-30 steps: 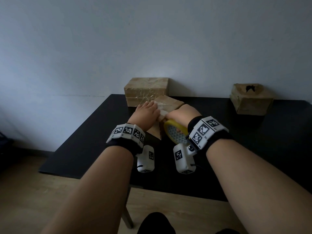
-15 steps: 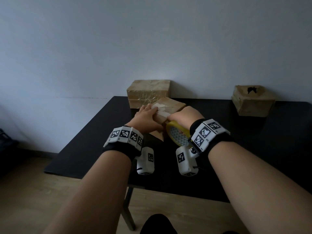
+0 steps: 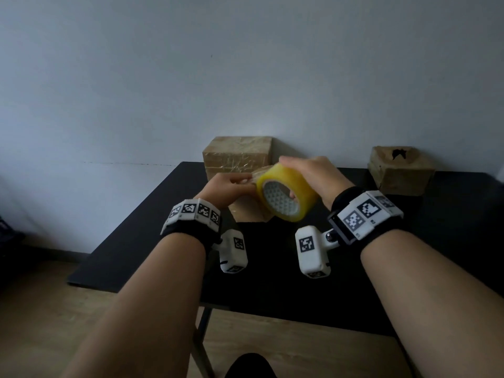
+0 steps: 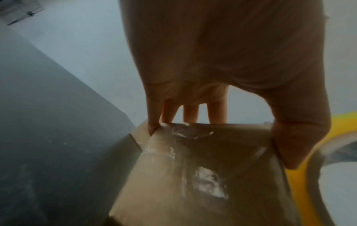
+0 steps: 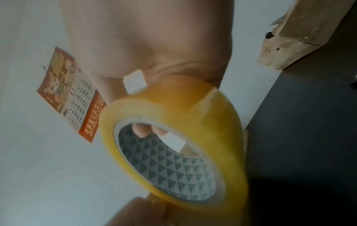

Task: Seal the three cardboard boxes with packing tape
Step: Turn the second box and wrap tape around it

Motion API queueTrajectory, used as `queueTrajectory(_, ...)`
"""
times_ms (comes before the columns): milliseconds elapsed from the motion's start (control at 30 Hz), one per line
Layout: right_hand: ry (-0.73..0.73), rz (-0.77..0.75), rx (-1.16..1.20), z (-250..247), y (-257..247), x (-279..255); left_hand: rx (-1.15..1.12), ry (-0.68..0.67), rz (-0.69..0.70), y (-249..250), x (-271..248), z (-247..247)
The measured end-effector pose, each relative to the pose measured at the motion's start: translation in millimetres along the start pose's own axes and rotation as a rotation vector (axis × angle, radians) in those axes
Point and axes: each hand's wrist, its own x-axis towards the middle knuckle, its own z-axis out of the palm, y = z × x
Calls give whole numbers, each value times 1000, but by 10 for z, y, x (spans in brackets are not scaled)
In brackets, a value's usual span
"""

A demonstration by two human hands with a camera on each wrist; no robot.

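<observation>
A small cardboard box [image 3: 245, 212] stands on the black table [image 3: 409, 268], tilted on a corner. My left hand [image 3: 238, 182] grips its top edge; in the left wrist view the fingers [image 4: 191, 113] hook over the far edge of the box [image 4: 193, 175] and the thumb presses its right side. My right hand [image 3: 298, 173] holds a yellow tape roll [image 3: 286, 199] above the box's right side, with fingertips [image 5: 142, 130] inside the roll's core [image 5: 173, 160]. A taped box [image 3: 237, 154] stands behind by the wall. A third box [image 3: 401, 173], its top torn open, stands at the back right.
The wall rises directly behind the table. A calendar poster [image 5: 71, 94] hangs on it. The table's front edge [image 3: 272, 312] lies near my forearms, with wooden floor [image 3: 54, 309] below and to the left. Bare tabletop lies between the small box and the right box.
My right hand has lifted the tape roll from low beside the small box to above it. My left hand has shifted from lying over the box to gripping its top edge.
</observation>
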Motion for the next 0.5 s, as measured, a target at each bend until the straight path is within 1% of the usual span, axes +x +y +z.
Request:
queueTrajectory(67,14,-79,-6,-10,-82,5,-131,-29,15,11,-27,-27)
queueTrajectory(167,7,-134,-55,20,-114,-5,-150,-53,8,18,-24,-41)
queueTrajectory(233,-7,-120,-68,7,-95,-14,-147,-69,-13,20,-10,-43)
queueTrajectory(333,-39,-76,-162,-4,-12,-41,-178,-24,-57,11,10,-54)
queueTrajectory(400,-34,-45,-214,6,50,-39,-168,-31,-60,4,26,-48)
queueTrajectory(500,-60,-27,-364,17,133,-16,-180,1,-87,-54,60,-68)
